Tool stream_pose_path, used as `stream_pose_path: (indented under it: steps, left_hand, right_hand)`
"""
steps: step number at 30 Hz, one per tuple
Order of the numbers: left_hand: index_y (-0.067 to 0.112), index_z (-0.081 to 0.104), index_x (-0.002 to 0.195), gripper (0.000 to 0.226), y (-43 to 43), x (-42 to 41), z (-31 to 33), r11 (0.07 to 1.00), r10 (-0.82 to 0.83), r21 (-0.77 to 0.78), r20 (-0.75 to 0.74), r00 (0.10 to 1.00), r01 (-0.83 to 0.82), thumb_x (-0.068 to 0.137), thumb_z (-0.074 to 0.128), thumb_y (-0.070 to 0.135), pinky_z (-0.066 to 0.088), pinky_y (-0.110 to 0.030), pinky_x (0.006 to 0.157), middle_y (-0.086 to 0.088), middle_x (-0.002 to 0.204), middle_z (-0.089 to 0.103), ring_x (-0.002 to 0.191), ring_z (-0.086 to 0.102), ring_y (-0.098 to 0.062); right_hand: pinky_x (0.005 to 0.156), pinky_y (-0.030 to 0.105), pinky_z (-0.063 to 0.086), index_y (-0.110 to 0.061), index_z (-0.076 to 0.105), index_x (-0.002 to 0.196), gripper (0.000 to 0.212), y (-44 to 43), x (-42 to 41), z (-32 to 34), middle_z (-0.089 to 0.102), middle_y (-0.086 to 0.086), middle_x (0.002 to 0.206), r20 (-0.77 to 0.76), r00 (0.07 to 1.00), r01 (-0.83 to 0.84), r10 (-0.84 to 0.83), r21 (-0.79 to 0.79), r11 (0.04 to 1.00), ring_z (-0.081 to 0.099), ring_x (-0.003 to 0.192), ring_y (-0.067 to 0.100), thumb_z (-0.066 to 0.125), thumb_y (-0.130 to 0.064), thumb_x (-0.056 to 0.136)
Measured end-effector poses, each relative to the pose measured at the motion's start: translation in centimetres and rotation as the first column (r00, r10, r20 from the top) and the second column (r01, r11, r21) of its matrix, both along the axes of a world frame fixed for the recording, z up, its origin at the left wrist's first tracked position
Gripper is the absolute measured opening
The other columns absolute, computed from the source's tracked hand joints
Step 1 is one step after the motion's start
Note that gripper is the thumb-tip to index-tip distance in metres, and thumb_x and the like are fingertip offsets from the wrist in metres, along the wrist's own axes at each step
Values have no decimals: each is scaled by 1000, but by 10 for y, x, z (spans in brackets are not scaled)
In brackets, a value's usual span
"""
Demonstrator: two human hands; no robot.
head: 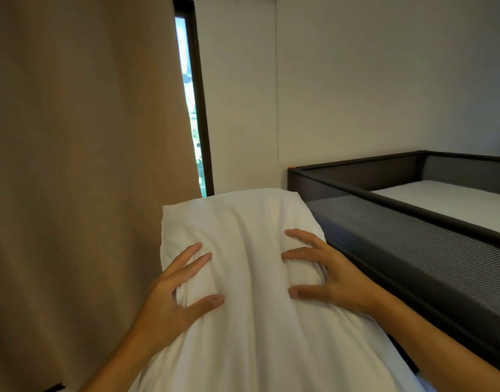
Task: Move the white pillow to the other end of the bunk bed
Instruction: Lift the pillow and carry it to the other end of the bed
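The white pillow (249,222) fills the lower middle of the head view, held up in the air in front of me. My left hand (175,292) grips its left side, fingers dug into the cloth. On the right side, my right hand (325,275) pinches a fold of the pillow. The upper bunk bed (412,222) lies to the right, with a dark frame, a grey mesh side rail and a white mattress (452,202) inside. The pillow is outside the rail, to its left.
A tan curtain (82,165) hangs along the whole left side. Behind it a narrow window (192,108) with a dark frame shows daylight. White walls (370,80) stand behind the bunk.
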State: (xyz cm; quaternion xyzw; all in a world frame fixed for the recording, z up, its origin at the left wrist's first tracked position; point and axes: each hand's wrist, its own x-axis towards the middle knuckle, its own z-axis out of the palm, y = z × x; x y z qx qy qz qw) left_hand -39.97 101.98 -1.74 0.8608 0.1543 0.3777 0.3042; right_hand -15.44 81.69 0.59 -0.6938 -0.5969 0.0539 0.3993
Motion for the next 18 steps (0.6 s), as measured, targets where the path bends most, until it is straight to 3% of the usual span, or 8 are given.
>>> stream_pose_path:
  steps: [3,7,10,14,18]
  left_hand:
    - [72,41,122,70,12,10,7,999,-43,2,40,998,43,57,69,74,27,8,88,49,140,30,126,28,28]
    - [45,54,132,72,26,26,13,996,-86,0,61,994,87,65,78,56,26,6,92,40,145,33,131,28,23]
    - [54,51,130,71,39,41,19,995,-104,15,68,992,103,63,73,64,25,8,90,43,144,31,129,28,25]
    - [49,51,130,73,57,66,23,992,-121,35,66,990,119,61,70,67,26,5,93,42,145,31,130,28,24]
    - [58,44,132,78,73,100,32,990,-129,71,56,990,125,59,63,78,23,-1,98,46,144,29,129,27,25]
  right_hand:
    - [111,27,28,-52,59,120,57,7,5,11,26,-39,146,39,999,25,-25,5,1000,26,136,-11,77,-56,66]
    - [112,28,28,-52,59,119,58,14,15,23,27,-39,146,71,996,56,-57,15,998,26,135,-13,77,-57,64]
    - [114,30,27,-51,60,119,58,19,25,29,28,-38,147,93,993,72,-75,33,997,26,137,-11,77,-56,64]
    - [113,30,28,-50,61,118,57,27,42,33,28,-38,146,117,988,97,-103,57,994,27,136,-13,78,-56,64]
    - [114,35,29,-50,60,118,57,34,69,41,28,-38,146,129,981,136,-144,68,988,27,135,-12,77,-56,64]
